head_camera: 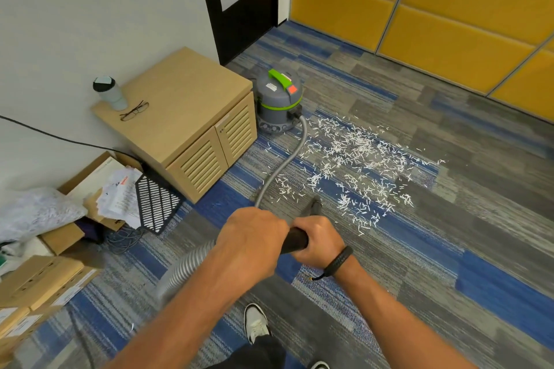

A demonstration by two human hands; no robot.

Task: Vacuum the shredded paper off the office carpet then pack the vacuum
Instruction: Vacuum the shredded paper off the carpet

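Gripping the black plastic vacuum wand (296, 241) with left hand (253, 238) and right hand (317, 241) wrapped tight for steering, the person aims its nozzle at white shredded paper (356, 165) mid-frame; the grey-green canister vacuum (277, 102) waits behind

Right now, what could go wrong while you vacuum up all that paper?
The grey hose lies across the edge of the shredded paper, so dragging it may scatter the bits. Both the left hand and right hand grip the black wand; a hard pull may tug the vacuum against the wooden cabinet.
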